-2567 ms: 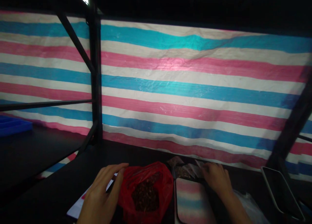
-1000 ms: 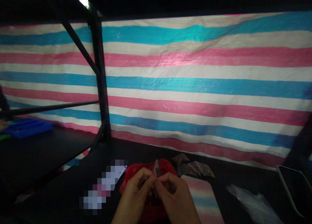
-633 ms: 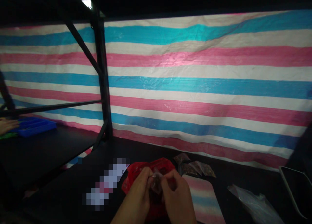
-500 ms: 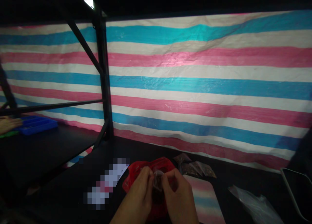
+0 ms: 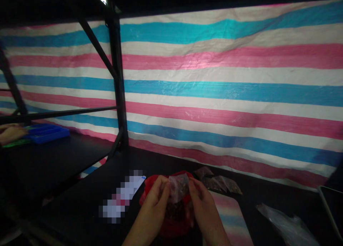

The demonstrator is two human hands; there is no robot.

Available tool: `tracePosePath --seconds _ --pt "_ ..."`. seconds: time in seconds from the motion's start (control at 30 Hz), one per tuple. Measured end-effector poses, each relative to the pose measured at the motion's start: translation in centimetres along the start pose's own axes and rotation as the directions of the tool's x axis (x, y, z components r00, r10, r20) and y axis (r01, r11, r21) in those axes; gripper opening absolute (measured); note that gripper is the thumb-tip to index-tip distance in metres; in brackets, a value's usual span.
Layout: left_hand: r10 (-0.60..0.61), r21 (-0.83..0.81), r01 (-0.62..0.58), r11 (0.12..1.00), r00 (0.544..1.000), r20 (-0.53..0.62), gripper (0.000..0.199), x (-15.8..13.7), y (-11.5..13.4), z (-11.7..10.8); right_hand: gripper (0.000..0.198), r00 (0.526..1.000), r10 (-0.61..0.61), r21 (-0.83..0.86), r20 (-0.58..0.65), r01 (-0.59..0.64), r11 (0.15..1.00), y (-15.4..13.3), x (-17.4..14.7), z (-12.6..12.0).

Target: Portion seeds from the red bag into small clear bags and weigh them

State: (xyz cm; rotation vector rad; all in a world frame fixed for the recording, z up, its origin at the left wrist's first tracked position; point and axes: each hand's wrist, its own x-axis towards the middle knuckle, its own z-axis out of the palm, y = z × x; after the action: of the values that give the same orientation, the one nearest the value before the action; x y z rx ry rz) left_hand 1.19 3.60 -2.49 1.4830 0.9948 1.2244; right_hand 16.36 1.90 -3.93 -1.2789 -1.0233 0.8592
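Between my two hands I hold a small clear plastic bag (image 5: pixel 179 189), stretched across above a red plastic bag (image 5: pixel 174 227). My left hand (image 5: pixel 157 199) pinches its left edge, thumb against fingers. At the other edge my right hand (image 5: pixel 202 199) pinches it too. Below the clear bag, the open red bag shows dark loose contents (image 5: pixel 174 210), too dim to name. Several small filled clear bags (image 5: pixel 221 184) lie just beyond my right hand.
A striped flat board (image 5: pixel 232 214) lies right of my hands, with a crumpled clear plastic bag (image 5: pixel 289 224) farther right. A blurred paper strip (image 5: pixel 124 196) lies left. Beyond the black frame post (image 5: pixel 118 81), another person's hand (image 5: pixel 12 133) is near a blue tray (image 5: pixel 49 132).
My hands have raised and spread the small clear bag, which was bunched between my fingertips before. The view has shifted slightly.
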Motion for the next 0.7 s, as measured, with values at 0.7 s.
tracePosePath --seconds 0.7 --pt "0.129 0.331 -0.137 0.934 0.991 0.045 0.034 0.0 -1.8 -2.5 0.058 0.971 -0.198 -0.118 0.134 0.214 0.97 -0.9 0.2 1.2"
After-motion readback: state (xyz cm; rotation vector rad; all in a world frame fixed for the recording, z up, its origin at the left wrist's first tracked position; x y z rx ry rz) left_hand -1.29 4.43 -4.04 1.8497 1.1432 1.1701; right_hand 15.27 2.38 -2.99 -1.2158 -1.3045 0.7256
